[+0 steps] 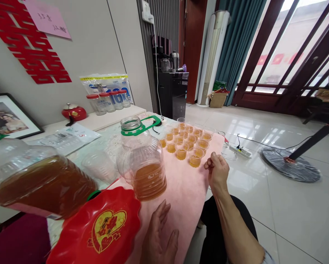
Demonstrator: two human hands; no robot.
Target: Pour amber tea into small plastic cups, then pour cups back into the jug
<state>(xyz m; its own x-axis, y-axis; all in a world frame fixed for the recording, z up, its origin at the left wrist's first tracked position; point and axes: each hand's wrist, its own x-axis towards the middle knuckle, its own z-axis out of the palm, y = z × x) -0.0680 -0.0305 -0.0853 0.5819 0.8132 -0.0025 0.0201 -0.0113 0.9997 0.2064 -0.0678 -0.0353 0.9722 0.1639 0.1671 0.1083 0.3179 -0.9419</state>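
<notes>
My left hand (pixel 159 234) is low in the head view, just in front of a large clear jug (pixel 149 172). Its fingers are stretched and its thumb stands apart, with nothing in it. The jug stands upright without a lid, has a green handle ring (pixel 137 129), and is partly filled with amber liquid. My right hand (pixel 218 171) is at the table's right edge with its fingers curled in, and nothing shows in them. Nearest to it is a small clear plastic cup (pixel 195 157) of amber liquid, one of several cups (pixel 181 150) grouped on the pink cloth (pixel 178 183).
A red scalloped tray (pixel 79 234) lies at front left, beside a second large jug (pixel 49 183) of darker liquid. Stacked clear cups (pixel 98 163) lie behind the tray. Several red-lidded jars (pixel 109 101) stand at the wall. A power strip (pixel 240 151) and fan base (pixel 291 165) are on the floor.
</notes>
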